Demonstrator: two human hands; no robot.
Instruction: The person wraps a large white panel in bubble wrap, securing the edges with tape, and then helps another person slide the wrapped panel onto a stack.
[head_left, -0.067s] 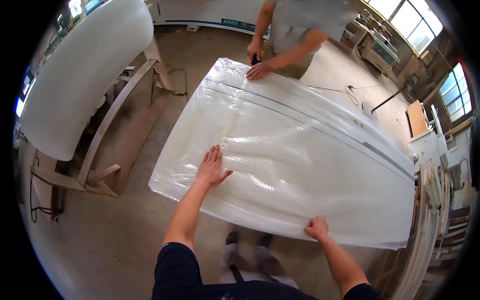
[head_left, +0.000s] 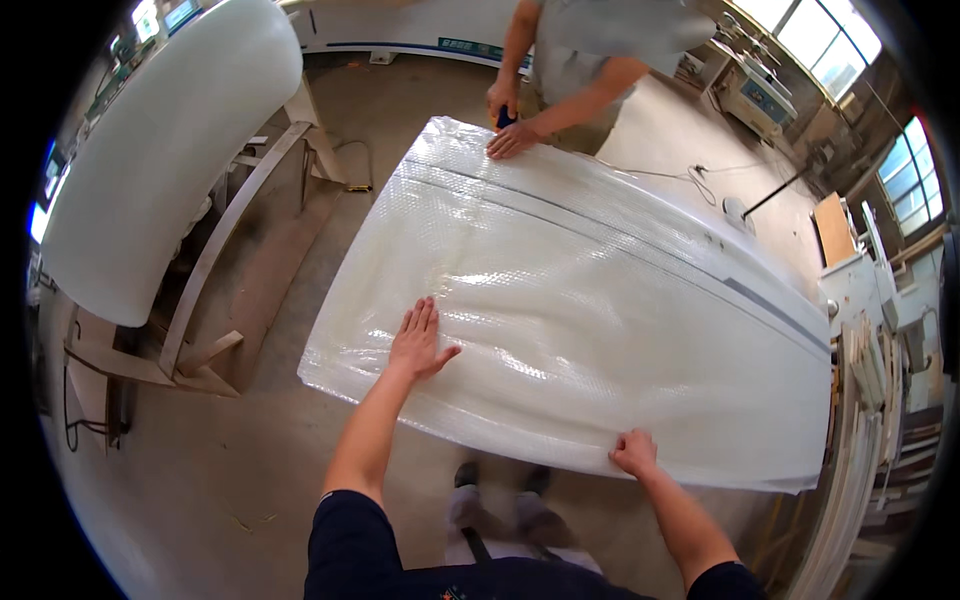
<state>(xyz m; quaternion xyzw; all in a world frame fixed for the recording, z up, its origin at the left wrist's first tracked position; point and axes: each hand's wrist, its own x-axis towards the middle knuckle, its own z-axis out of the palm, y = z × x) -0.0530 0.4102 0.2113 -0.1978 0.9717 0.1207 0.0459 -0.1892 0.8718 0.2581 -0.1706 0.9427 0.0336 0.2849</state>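
Note:
A large panel covered in clear, glossy bubble wrap (head_left: 580, 330) lies slanted across the middle, its wrap creased between my hands. Flat on its left part rests my left hand (head_left: 418, 342), fingers stretched and thumb apart, holding nothing. At the near edge, right of centre, my right hand (head_left: 634, 453) is closed with curled fingers on the wrap's border; its fingertips are partly hidden. Across the panel, a co-worker's hand (head_left: 512, 141) presses on the far left edge. The co-worker's other hand (head_left: 502, 97) grips a dark blue handheld tool (head_left: 506, 117), mostly hidden.
To the left stands a curved white panel (head_left: 175, 150) beside a wooden frame (head_left: 235, 235). Cables (head_left: 700, 185) trail on the floor behind the wrapped panel. Stacked wood strips (head_left: 862, 400) line the right side, and a machine (head_left: 757, 100) stands at the back right.
Both of my hands keep their places on the wrap. The view shifts very slightly; the co-worker's hands stay at the far edge.

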